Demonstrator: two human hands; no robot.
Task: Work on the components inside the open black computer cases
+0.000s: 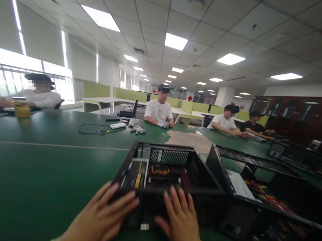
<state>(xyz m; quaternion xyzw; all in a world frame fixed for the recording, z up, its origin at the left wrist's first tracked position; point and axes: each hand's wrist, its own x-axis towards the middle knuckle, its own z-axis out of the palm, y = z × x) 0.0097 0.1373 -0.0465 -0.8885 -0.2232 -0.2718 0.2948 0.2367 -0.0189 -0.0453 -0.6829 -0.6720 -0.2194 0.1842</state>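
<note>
Both hands, left (101,219) and right (179,220), rest spread flat on the near wall of the open black metal computer case (168,173) at 6 o'clock on the green surface (34,170), its cabling and innards still seated.

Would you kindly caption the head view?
Both hands, left hand and right hand, rest on an open computer case.
</note>
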